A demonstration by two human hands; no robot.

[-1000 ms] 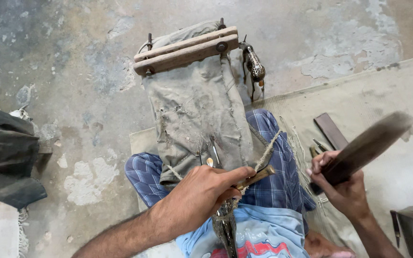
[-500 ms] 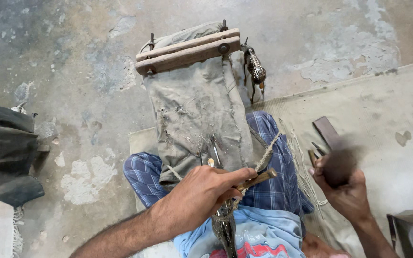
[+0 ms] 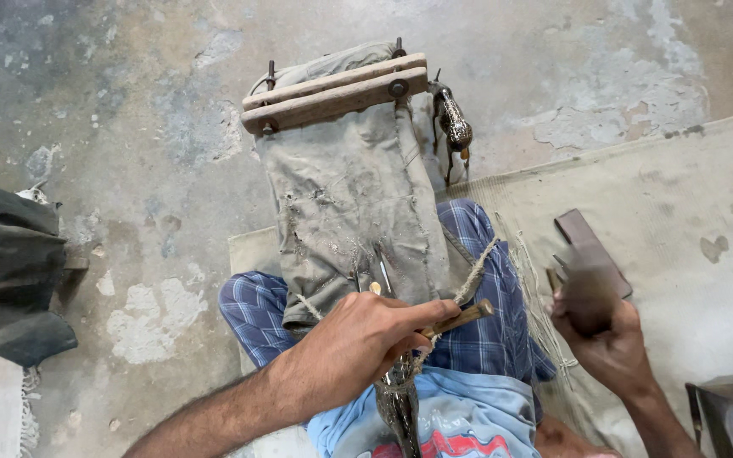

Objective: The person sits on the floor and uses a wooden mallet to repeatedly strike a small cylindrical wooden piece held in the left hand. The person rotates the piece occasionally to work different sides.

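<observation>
Grey, dust-caked canvas [image 3: 354,203] is seen stretched from a pair of bolted wooden bars [image 3: 334,92] down over the checked blue cloth [image 3: 489,339] covering the lap of a person seated on a stained concrete floor [image 3: 129,102]. The left hand [image 3: 358,348] is closed around a short wooden stick [image 3: 460,318], held at the near edge of the canvas, where a twisted cord [image 3: 477,271] is looped about it; a dark metal tool [image 3: 399,407] is seen hanging just below the fist. The right hand [image 3: 608,339] is wrapped around a dark, motion-blurred implement [image 3: 585,297], held apart from the stick over a pale mat [image 3: 706,195]. A flat dark bar [image 3: 591,246] lies on the mat just behind that hand. Dark folded fabric [image 3: 6,271] is heaped at the left edge, well apart from the work.
</observation>
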